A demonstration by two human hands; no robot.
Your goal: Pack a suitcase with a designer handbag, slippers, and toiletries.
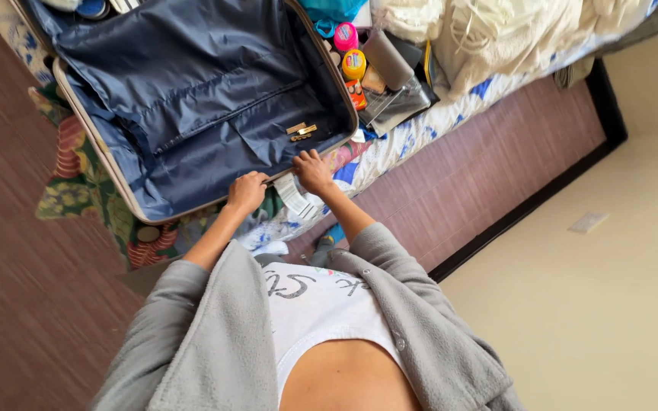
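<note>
An open suitcase (192,84) with dark blue lining and a pale rim lies on a bed. My left hand (247,190) is curled over its near rim. My right hand (314,171) grips the same rim a little further right, beside a white paper tag (292,194) that hangs from the edge. A small gold clasp (301,131) sits on the lining just above my right hand. Both arms wear grey sleeves.
Past the suitcase's right wall stand a pink bottle (346,36), a yellow jar (354,63) and an orange tube (356,93) next to a grey pouch (390,61). White cloth (496,30) is piled on the patterned bedsheet (420,129). Brown floor (489,175), a black baseboard and a cream wall lie right.
</note>
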